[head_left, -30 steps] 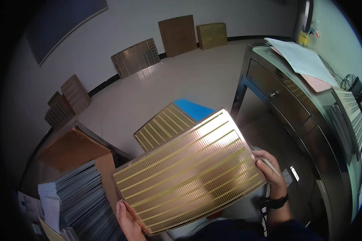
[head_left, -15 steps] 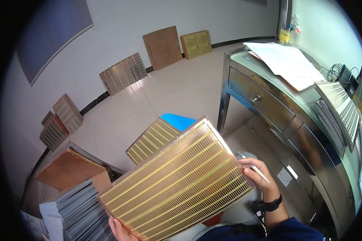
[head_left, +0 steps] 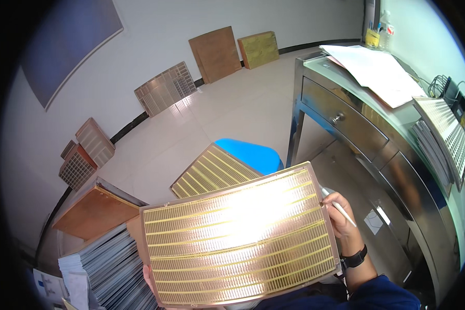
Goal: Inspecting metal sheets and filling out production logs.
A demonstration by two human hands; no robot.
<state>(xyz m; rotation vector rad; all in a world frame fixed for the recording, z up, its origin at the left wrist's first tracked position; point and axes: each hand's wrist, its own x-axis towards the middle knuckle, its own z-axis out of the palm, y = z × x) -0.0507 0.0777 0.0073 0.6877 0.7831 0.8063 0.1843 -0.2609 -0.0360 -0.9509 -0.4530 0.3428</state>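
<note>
A copper-coloured panel (head_left: 201, 258) with yellow stripes and rows of fine slots is held up in front of me, its face glaring with reflected light. My left hand (head_left: 148, 276) grips its lower left edge, with most of the hand hidden behind it. At the right edge, my right hand (head_left: 341, 214) holds the panel and also a white pen (head_left: 343, 213) between its fingers. Just beyond, a similar striped panel (head_left: 212, 173) leans on a blue rounded surface (head_left: 256, 154), partly covered by the held one.
At lower left stand a dense stack of thin sheets (head_left: 113, 274) and a brown board (head_left: 95, 214). A metal desk (head_left: 341, 116) on the right bears papers (head_left: 372, 70) and a perforated panel (head_left: 447, 137). More panels (head_left: 165, 89) lean along the far wall.
The held panel has turned clockwise to lie nearly level and tipped, so bright glare now covers its middle. More of the blue surface shows. Both hands keep their hold.
</note>
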